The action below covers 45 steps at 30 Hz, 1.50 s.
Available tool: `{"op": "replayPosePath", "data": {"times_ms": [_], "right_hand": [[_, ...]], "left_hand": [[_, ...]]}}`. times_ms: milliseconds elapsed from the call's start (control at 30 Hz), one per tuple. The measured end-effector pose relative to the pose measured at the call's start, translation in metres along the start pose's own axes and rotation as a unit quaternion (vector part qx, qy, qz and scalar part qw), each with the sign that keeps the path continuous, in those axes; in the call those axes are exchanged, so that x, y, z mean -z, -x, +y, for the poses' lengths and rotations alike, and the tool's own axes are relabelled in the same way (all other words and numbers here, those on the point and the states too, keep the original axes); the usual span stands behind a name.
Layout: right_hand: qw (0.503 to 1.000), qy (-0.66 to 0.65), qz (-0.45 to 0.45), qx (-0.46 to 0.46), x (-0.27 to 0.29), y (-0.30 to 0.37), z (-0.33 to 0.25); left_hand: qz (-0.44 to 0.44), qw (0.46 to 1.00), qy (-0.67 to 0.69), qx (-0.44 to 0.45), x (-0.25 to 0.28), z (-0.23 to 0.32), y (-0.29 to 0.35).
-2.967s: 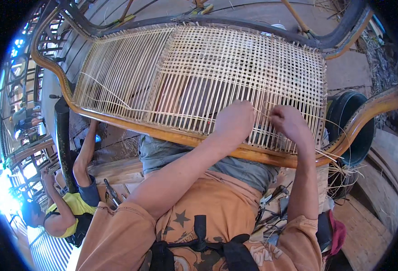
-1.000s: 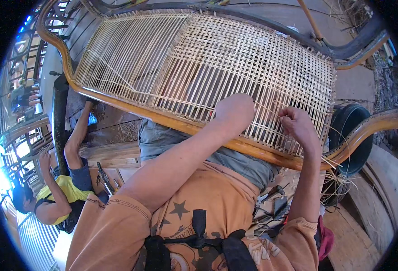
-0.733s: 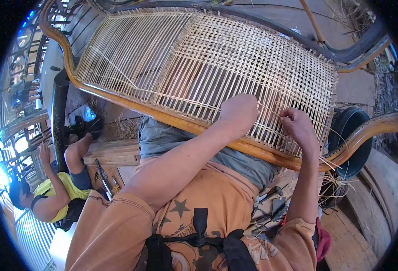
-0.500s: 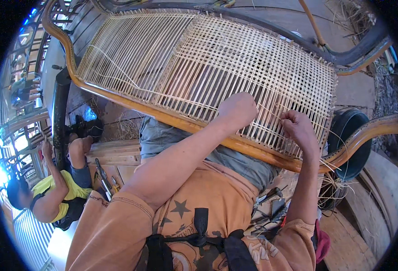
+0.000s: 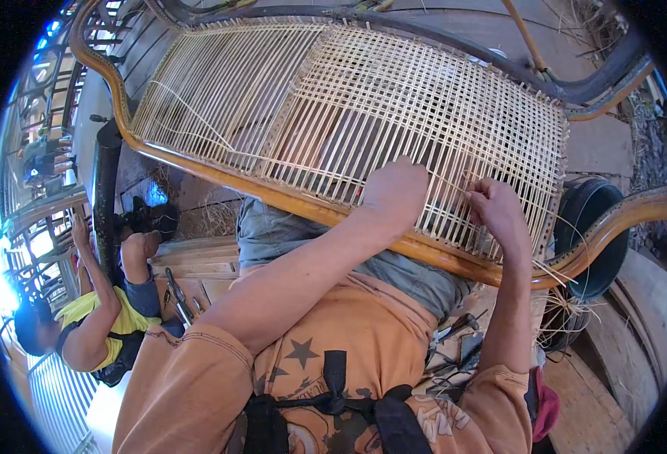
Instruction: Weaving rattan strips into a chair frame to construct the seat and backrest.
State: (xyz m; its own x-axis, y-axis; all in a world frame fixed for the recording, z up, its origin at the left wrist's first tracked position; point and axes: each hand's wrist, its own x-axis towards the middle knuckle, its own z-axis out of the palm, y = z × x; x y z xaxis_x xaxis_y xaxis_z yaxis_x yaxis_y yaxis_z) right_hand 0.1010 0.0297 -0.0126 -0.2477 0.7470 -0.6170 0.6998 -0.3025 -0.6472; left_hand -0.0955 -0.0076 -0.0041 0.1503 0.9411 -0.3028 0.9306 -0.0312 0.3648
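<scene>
A seat panel of pale cane lies in front of me inside a glossy bent wooden frame. Its right part is woven in a crossing grid; the left part shows mostly strands running one way. My left hand is closed in a fist over the open strands near the front rail, and its fingertips are hidden. To its right, my right hand pinches thumb against forefinger on what looks like a thin cane strand at the edge of the weave. A loose strand crosses the left section.
Beyond the frame's right end stands a dark green bucket, with loose cane ends beside it. Hand tools lie near my right side, others to the left. A co-worker in a yellow shirt sits at left by a dark post.
My left hand has shifted slightly left and down. My right hand has moved a little, its fingers still pinched. The co-worker's arm has moved.
</scene>
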Motion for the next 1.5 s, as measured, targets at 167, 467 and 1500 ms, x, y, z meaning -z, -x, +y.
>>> {"op": "replayPosePath", "data": {"times_ms": [167,467,1500], "right_hand": [[1.000,0.012,-0.009,-0.001,0.004,0.001,0.005],[0.995,0.099,0.013,0.009,-0.004,-0.002,-0.006],[0.927,0.367,0.034,0.065,0.011,0.004,-0.029]], "left_hand": [[-0.035,0.993,0.075,0.087,0.001,0.001,-0.010],[0.034,0.984,0.135,0.111,-0.004,-0.001,-0.002],[-0.025,0.996,0.084,0.017,-0.001,-0.015,-0.031]]}}
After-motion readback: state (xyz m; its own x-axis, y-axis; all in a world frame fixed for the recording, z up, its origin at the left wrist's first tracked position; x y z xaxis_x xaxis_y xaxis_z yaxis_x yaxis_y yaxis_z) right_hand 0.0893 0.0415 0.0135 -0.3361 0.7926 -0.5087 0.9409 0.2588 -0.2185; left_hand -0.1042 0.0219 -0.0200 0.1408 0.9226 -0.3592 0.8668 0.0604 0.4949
